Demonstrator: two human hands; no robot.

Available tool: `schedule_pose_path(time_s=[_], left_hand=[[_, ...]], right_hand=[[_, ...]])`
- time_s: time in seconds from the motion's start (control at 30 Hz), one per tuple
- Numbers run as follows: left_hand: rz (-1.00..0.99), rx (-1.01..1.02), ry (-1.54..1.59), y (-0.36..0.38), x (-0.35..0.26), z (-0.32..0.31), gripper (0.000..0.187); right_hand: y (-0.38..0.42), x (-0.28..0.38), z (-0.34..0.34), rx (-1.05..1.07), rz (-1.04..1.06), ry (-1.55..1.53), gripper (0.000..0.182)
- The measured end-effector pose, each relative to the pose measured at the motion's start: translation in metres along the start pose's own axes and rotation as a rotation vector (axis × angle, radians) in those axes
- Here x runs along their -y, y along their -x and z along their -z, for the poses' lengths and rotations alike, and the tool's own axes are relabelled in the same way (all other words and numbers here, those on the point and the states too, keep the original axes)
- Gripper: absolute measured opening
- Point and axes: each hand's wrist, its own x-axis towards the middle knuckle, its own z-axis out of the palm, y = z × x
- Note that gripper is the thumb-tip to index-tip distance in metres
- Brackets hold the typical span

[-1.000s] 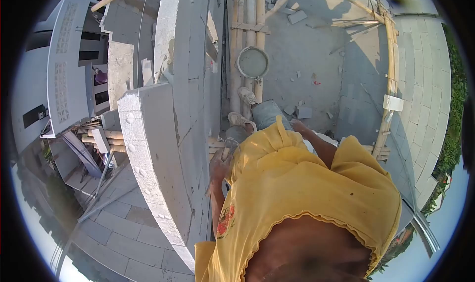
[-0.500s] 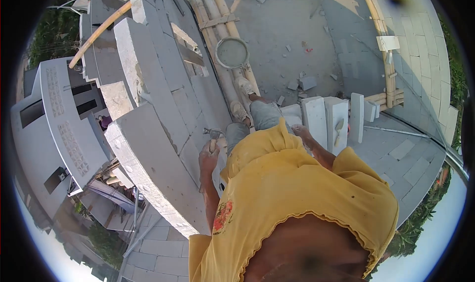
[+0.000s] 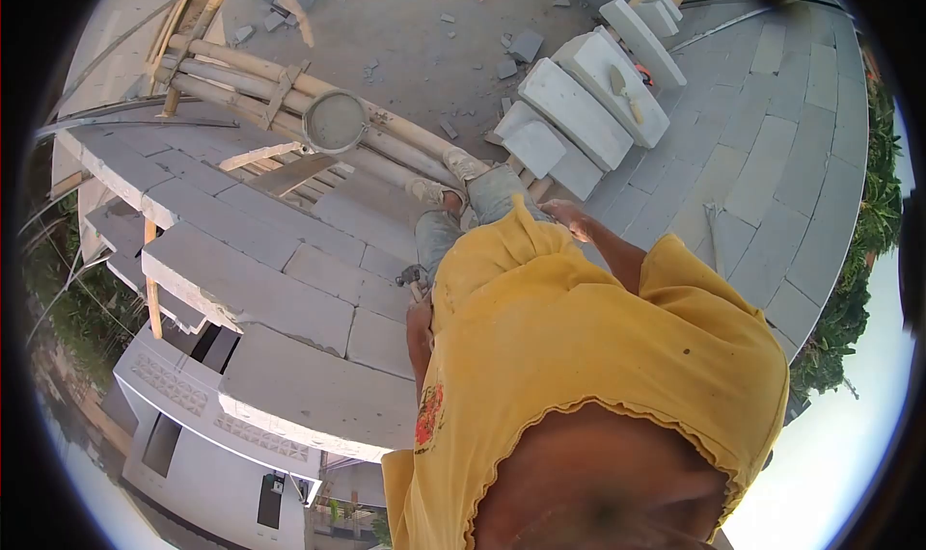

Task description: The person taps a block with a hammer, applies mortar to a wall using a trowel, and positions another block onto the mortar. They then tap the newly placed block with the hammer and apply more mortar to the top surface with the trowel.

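Note:
My left hand (image 3: pixel 419 313) hangs beside the grey shorts, closed around the handle of a hammer (image 3: pixel 412 276) whose dark head points up past the fist. Close by on that side is the pale block wall (image 3: pixel 318 372). On the other side, my right hand (image 3: pixel 564 216) is low by the shorts, fingers loosely stretched and nothing visible in them. Beyond it several white blocks (image 3: pixel 576 116) lean in a row. A trowel (image 3: pixel 627 95) lies on one of them.
A round bucket of grey mix (image 3: pixel 336 123) stands on the bamboo poles (image 3: pixel 386 145) underfoot. Broken block pieces (image 3: pixel 526 46) litter the floor below. A second block wall (image 3: pixel 762 155) rises on the right. Past the left wall there is a drop toward a white building (image 3: pixel 203 434).
The view has turned to the right, so the bucket, poles and leaning blocks have swung counterclockwise in the picture. The hammer stays in my left hand, now closer to my body.

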Motion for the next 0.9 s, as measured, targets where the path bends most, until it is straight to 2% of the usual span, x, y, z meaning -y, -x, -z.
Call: schedule_pose_path(time_s=[0.07,0.13,0.27,0.37,0.47,0.57,0.67,0.7,0.77,0.83,0.9], left_hand=[[0.0,-0.036,0.09,-0.009,0.008,-0.001,0.057],[-0.037,-0.114,0.253,-0.021,0.021,0.001,0.059],[-0.088,-0.099,0.35,-0.046,0.031,0.016,0.064],[-0.048,-0.022,0.324,-0.049,0.015,0.04,0.068],[0.054,0.057,0.234,-0.042,-0.028,0.059,0.067],[0.105,0.064,0.123,-0.048,-0.034,0.096,0.065],[0.122,0.046,0.159,-0.088,-0.048,0.121,0.062],[0.112,0.033,0.17,-0.105,-0.054,0.129,0.059],[0.104,0.003,0.207,-0.14,-0.059,0.14,0.052],[0.044,0.021,0.293,-0.166,-0.069,0.141,0.052],[0.006,0.039,0.347,-0.179,-0.075,0.133,0.052]], right_hand=[[0.025,0.017,-0.003,-0.102,-0.051,-0.104,0.031],[0.038,0.033,-0.002,-0.15,0.034,-0.003,0.031],[0.024,-0.01,-0.008,-0.128,0.154,-0.027,0.032],[0.013,-0.051,-0.024,-0.181,0.402,0.135,0.034],[0.033,-0.07,-0.049,-0.275,0.171,-0.201,0.037],[0.057,-0.09,-0.051,-0.309,0.143,-0.207,0.037],[0.096,-0.11,-0.038,-0.364,0.098,-0.361,0.036],[0.103,-0.128,-0.027,-0.338,0.214,-0.152,0.035],[0.111,-0.159,-0.003,-0.331,0.285,0.151,0.034],[0.13,-0.144,0.012,-0.358,0.114,0.118,0.035],[0.192,-0.049,0.004,-0.366,-0.149,-0.139,0.04]])
